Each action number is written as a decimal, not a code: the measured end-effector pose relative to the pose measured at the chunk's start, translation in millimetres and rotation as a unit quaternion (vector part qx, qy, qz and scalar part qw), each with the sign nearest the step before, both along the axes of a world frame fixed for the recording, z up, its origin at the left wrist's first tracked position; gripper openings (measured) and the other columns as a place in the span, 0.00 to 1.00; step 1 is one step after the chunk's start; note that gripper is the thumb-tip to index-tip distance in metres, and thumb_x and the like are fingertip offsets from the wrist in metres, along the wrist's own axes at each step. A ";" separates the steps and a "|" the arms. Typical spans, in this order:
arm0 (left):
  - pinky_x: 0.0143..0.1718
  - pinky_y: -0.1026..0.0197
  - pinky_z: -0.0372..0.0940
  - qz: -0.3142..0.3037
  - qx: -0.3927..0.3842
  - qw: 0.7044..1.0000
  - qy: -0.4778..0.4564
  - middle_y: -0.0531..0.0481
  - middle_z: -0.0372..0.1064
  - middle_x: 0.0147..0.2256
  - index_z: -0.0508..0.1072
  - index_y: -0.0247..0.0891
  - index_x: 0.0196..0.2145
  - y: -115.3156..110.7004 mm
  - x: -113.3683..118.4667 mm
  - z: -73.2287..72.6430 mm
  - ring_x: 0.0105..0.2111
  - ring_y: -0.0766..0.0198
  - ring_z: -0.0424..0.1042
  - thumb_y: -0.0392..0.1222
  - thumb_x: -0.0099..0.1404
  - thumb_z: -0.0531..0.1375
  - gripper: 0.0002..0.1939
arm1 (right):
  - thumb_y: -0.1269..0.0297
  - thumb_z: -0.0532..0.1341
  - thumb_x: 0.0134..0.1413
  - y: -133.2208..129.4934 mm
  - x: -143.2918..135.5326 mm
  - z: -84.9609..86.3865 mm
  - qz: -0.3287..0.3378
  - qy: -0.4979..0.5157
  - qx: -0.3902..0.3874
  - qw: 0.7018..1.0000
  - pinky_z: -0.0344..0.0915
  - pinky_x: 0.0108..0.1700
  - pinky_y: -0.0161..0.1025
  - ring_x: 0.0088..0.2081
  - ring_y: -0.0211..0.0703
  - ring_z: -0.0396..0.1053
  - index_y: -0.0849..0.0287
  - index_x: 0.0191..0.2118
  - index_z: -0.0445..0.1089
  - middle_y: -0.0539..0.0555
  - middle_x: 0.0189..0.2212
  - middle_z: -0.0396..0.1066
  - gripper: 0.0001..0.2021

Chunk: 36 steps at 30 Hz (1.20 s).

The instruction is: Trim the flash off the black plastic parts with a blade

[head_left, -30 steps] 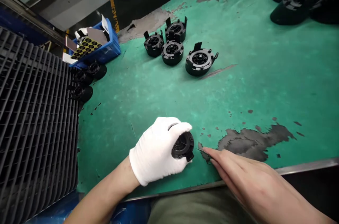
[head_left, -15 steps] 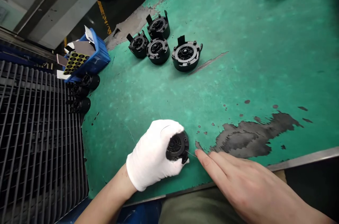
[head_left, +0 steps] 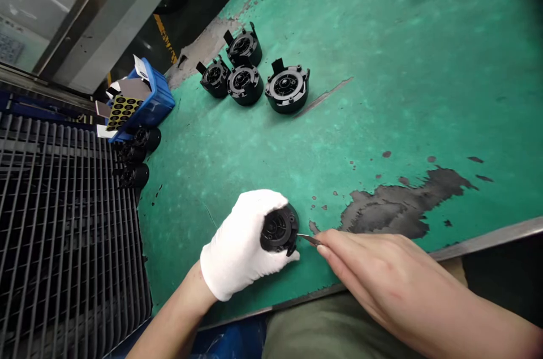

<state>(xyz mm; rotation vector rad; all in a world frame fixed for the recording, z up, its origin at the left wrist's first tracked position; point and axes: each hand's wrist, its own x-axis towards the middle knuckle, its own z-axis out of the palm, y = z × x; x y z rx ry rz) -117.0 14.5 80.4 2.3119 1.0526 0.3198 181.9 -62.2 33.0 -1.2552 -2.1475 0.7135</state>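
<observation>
My left hand, in a white glove, is closed around a round black plastic housing near the table's front edge. Its ribbed, ring-shaped face is turned up, and the glove covers its left side. Bare and closed, my right hand pinches a thin pointed metal tool. The tool's tip is at the right rim of the housing; whether it touches cannot be made out. Most of the tool's handle is hidden in my fingers.
Several similar black housings with upright tabs stand farther back on the green table mat. At left are a blue bin with a sheet of round stickers, more black parts and a dark grille. The mat has a torn grey patch.
My right hand has rolled over, so more of the metal tool shows, its tip still at the housing's right rim. The left hand keeps its hold. The whole view has shifted slightly.
</observation>
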 end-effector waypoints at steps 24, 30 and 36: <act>0.77 0.34 0.84 -0.049 0.003 0.999 -0.005 0.31 0.80 0.74 0.59 0.49 0.89 2.7 -11.5 -4.0 0.75 0.36 0.84 0.48 0.83 0.80 0.49 | 0.59 0.48 0.96 15.3 -5.9 8.4 0.092 -0.010 -0.183 0.979 0.51 0.31 0.50 0.26 0.46 0.77 0.47 0.42 0.67 0.48 0.29 0.78 0.21; 0.76 0.32 0.85 -0.060 -0.006 0.998 0.006 0.31 0.80 0.75 0.59 0.50 0.88 3.9 -11.3 -2.8 0.76 0.33 0.85 0.48 0.84 0.79 0.48 | 0.50 0.47 0.93 25.3 -6.4 16.1 0.099 0.019 -0.310 0.946 0.52 0.35 0.48 0.31 0.49 0.75 0.47 0.39 0.66 0.53 0.30 0.78 0.23; 0.74 0.34 0.86 -0.061 0.007 0.998 0.002 0.33 0.82 0.72 0.61 0.49 0.85 5.5 -8.8 -3.6 0.73 0.36 0.87 0.48 0.83 0.79 0.45 | 0.40 0.56 0.87 45.0 0.6 26.1 0.094 0.154 -0.587 0.790 0.63 0.31 0.40 0.25 0.42 0.69 0.50 0.48 0.77 0.48 0.30 0.78 0.22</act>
